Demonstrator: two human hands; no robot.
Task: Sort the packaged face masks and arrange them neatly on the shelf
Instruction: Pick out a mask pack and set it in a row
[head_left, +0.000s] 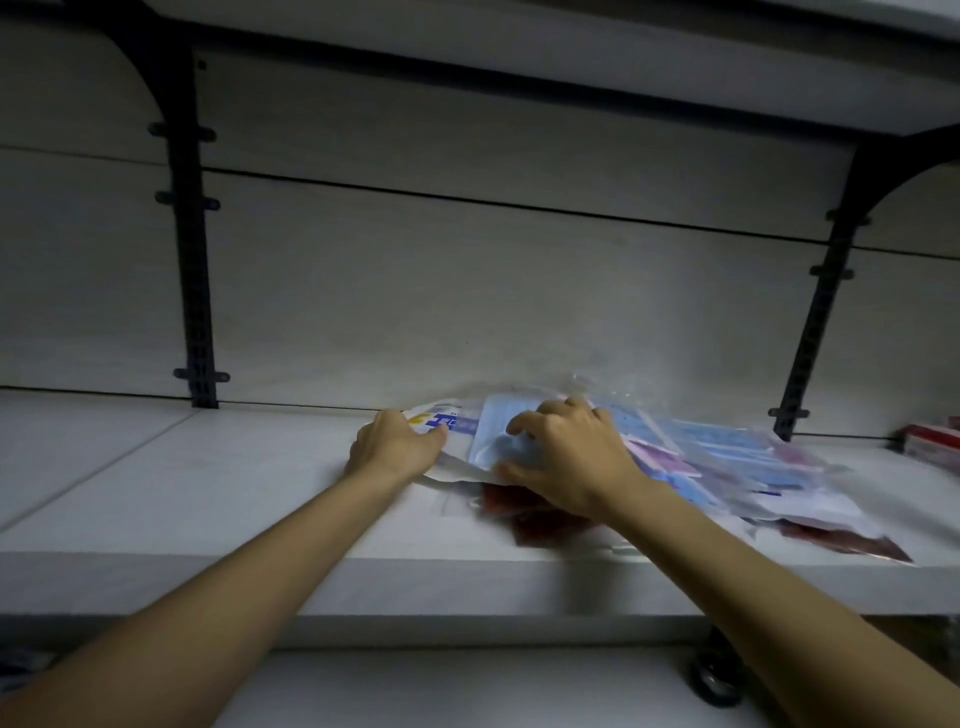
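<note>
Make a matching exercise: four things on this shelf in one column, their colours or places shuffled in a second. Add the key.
Things:
1. left hand
2. right hand
3. dark red pack
4. red box

Descriptions:
A. far right edge of the shelf
B. on the pale blue mask pack
C. under the pile, at the shelf's front edge
D. on the white pack with blue print

Pairs: 1-D, 2-B, 3-C, 4-A

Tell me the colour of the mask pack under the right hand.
Light blue, in a clear wrapper: the mask pack under the right hand, seen in the head view.
</note>
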